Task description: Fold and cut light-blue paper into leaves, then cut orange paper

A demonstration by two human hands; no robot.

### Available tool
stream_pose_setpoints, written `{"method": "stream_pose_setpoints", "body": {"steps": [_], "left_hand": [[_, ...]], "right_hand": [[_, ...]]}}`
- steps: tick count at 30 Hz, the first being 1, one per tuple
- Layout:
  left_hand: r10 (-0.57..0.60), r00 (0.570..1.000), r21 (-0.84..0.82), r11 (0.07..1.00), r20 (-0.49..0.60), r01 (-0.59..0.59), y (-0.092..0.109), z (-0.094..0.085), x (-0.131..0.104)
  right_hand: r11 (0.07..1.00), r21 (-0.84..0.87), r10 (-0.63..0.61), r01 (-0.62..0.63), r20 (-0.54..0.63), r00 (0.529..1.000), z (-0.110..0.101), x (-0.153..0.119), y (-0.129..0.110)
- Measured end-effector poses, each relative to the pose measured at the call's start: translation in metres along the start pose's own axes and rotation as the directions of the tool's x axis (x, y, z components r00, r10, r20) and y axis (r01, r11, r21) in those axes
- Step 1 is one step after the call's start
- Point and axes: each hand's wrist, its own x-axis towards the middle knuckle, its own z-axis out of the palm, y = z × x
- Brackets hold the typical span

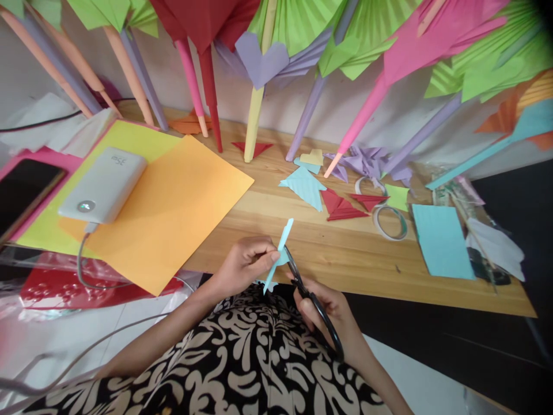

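Observation:
My left hand (pixel 253 264) pinches a narrow folded strip of light blue paper (pixel 284 235) between thumb and fingers, over the table's front edge. Black-handled scissors (pixel 317 308) are in my right hand (pixel 330 311), with fingers wrapped round the handles. The scissor blades point up and to the left, and their tips are at the light blue paper beside my left fingertips. Whether the blades are parted is too small to tell. Part of the paper hangs below my left thumb.
An orange sheet (pixel 190 202), a white power bank (pixel 103 184) and a phone (pixel 30 190) lie left. Red folded paper (pixel 343 206), tape rolls (pixel 390 223) and a blue sheet (pixel 443 241) lie right. Paper flowers on rolled stems, such as a yellow stem (pixel 253 124), line the wall.

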Motion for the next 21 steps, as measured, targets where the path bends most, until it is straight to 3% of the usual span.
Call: {"method": "stream_pose_setpoints", "body": {"steps": [10,21], "left_hand": [[0.029,0.999,-0.027,0.999,-0.017,-0.029,-0.0013,0.0011,0.0003],[0.002,1.0,-0.05,0.999,-0.003,-0.002,-0.0032,0.0006,-0.0014]], "right_hand": [[0.998,0.001,-0.059,0.059,-0.028,0.998,0.0032,0.0005,-0.0022],[0.995,-0.1,-0.028,0.02,-0.075,0.997,0.0035,0.0,-0.0054]]}}
